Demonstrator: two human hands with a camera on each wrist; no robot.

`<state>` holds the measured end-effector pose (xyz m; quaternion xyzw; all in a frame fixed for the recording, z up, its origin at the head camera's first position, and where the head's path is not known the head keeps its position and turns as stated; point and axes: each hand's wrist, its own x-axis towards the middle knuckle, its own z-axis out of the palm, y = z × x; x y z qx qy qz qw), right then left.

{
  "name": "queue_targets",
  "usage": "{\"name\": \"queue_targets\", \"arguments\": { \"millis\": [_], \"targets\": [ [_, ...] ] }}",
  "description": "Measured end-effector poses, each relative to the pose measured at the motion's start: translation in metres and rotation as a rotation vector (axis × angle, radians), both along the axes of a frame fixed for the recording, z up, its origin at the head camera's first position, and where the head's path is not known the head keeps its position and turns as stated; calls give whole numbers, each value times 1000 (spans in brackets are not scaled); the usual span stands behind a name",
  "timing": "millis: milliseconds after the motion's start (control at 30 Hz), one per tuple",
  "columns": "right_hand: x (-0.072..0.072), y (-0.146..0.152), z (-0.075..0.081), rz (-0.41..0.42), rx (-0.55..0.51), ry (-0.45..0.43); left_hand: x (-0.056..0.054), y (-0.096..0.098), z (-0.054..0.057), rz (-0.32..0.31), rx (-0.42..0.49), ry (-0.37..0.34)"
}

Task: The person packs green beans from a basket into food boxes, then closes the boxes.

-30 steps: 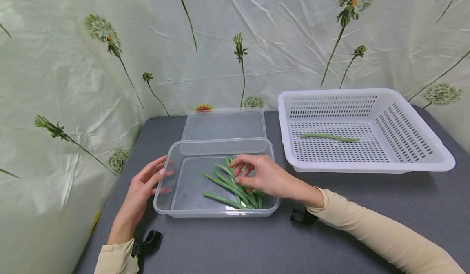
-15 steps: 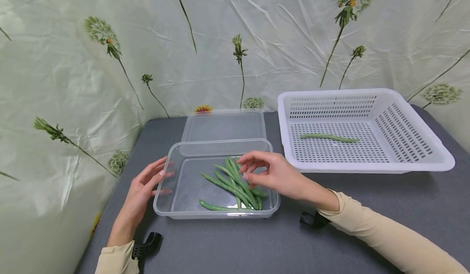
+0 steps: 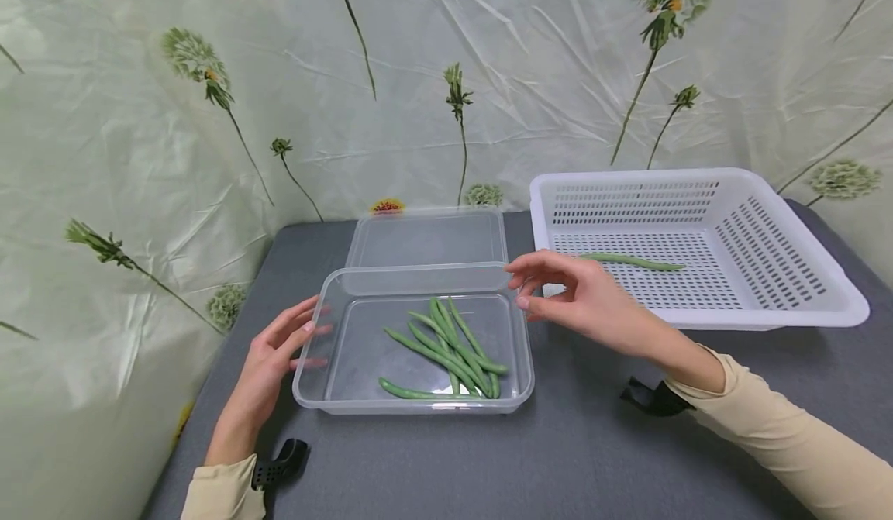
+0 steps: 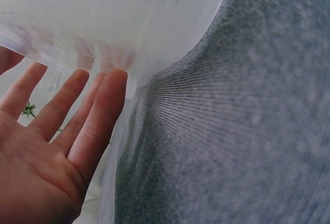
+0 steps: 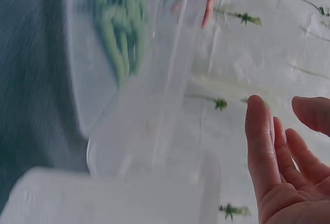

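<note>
A clear plastic container (image 3: 363, 405) stands on the table with several green beans (image 3: 446, 357) lying inside, mostly toward its right half. My left hand (image 3: 268, 357) rests against the container's left wall; in the left wrist view its fingers (image 4: 105, 105) are extended, with fingertips at the plastic. Over the gap between container and white basket (image 3: 802, 315) is my right hand (image 3: 593, 299). It holds nothing, and in the right wrist view its thumb stands apart from the fingers (image 5: 260, 136). One green bean (image 3: 635, 261) lies in the basket, its left end hidden by the right hand.
Behind the container lies a clear lid (image 3: 427, 239), close to the back edge of the grey cloth-covered table (image 3: 446, 466). A flower-printed sheet (image 3: 391, 140) hangs behind and at the left. The basket's rim stands high at the right rear.
My right hand has drawn away from the beans, rising rightward past the container's right rim toward the basket. The lowest bean in the container shifted slightly. My left hand has stayed put.
</note>
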<state>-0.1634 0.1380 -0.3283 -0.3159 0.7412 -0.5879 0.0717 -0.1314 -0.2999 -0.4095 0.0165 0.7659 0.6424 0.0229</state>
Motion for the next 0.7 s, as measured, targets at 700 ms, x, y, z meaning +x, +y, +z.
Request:
{"name": "queue_targets", "arguments": {
  "millis": [700],
  "targets": [
    [-9, 76, 52, -193, 446, 406, 0, 0, 2, 3, 1, -13]
  ]
}}
